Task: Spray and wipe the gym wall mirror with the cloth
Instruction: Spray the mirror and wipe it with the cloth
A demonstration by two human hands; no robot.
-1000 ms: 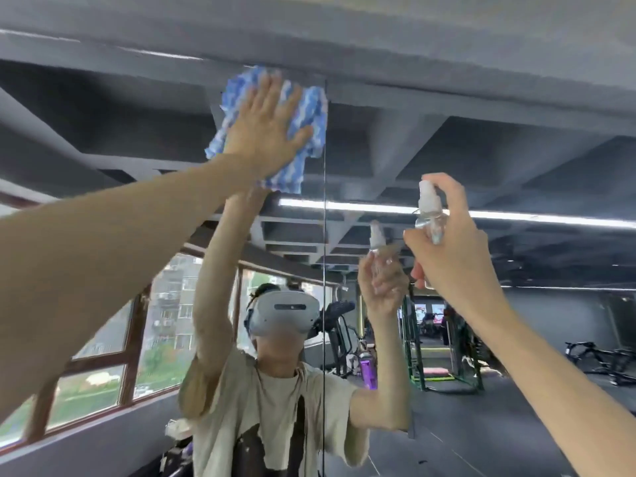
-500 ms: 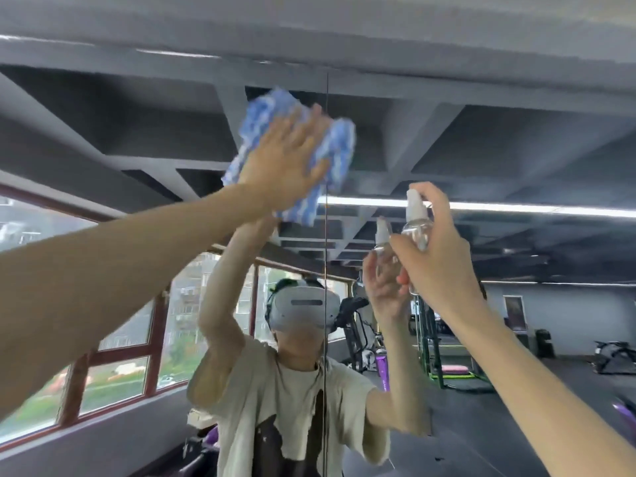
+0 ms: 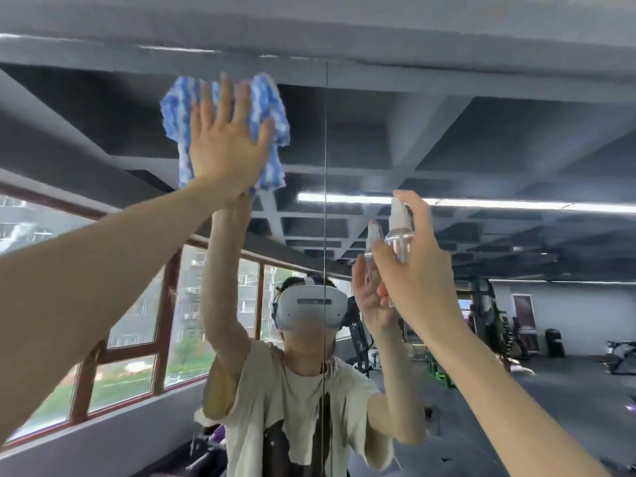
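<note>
**Step in hand:** wiping the upper zone of the large frameless gym wall mirror [image 3: 481, 139], as judged from where the cloth sits.

**Grip state**
- The left hand [image 3: 225, 146] lies flat with its fingers straight and spread. It presses the blue-and-white textured cloth [image 3: 272, 108] against the glass. The cloth is pinned under the palm, not clenched. It sits high on the left panel, near the top edge and left of the thin vertical seam [image 3: 325, 160].
- The right hand [image 3: 418, 280] grasps the small clear plastic spray bottle [image 3: 398, 232]. The fingers curl round its body and the index finger lies over the white nozzle. The bottle is close to the right panel, lower than the cloth and well apart from it.

**Recommended practice**
1. Apply even palm pressure. Loose cloth edges hang beyond the hand and are likely to streak.
2. Work in overlapping passes from the top edge downward, so that any run-off is collected.
3. Carry each pass up to the seam, where liquid may gather.
4. Aim the nozzle at the glass only, and relax the index finger between sprays.

**Item count**
- Cloth: one.
- Spray bottle: one; the second one visible is its reflection.
- Hands: two.
- Mirror panels in view: two, meeting at one seam.
</note>
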